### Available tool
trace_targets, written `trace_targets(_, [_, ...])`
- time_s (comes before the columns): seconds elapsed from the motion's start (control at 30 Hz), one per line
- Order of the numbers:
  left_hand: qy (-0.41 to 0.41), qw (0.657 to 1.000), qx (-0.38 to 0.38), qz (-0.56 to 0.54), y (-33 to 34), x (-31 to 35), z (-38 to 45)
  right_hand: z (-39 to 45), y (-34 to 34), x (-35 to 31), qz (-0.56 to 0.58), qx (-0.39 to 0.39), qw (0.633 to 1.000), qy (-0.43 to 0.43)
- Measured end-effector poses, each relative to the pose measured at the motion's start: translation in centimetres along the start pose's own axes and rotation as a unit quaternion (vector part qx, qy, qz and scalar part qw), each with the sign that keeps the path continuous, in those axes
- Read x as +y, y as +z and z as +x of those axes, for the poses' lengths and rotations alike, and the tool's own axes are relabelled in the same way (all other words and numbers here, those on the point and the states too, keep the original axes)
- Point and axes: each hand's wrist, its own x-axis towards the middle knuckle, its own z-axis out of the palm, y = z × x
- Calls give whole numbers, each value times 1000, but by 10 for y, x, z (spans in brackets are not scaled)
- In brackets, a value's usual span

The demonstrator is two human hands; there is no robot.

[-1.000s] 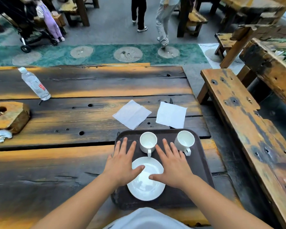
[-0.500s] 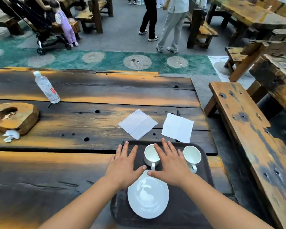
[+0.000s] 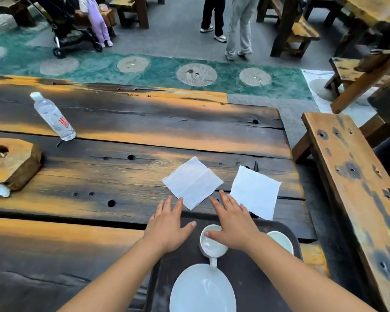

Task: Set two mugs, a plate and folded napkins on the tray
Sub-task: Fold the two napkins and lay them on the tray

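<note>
Two white mugs [image 3: 212, 243] [image 3: 281, 240] and one white plate [image 3: 202, 289] on the dark tray [image 3: 252, 287]; two unfolded white napkins [image 3: 192, 182] [image 3: 254, 191] on the table [image 3: 122, 176] beyond. Left hand [image 3: 167, 226] and right hand [image 3: 231, 221] flat, fingers spread, apparently holding nothing.

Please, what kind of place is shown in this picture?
Probably an outdoor café or restaurant seating area: rough wooden table with bench, more such tables behind, people walking on pavement, and a serving tray with mugs.
</note>
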Motion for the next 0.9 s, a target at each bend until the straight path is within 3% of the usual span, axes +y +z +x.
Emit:
trace_targets(0.37, [-16, 998, 15, -54, 30, -28, 118, 127, 22, 39, 4, -17, 1000, -12])
trace_targets(0.57, [10, 999, 45, 7, 46, -44, 170, 190, 31, 63, 11, -8, 999, -46])
trace_targets(0.9, [184, 979, 1, 85, 34, -93, 207, 239, 32, 84, 8, 34, 995, -97])
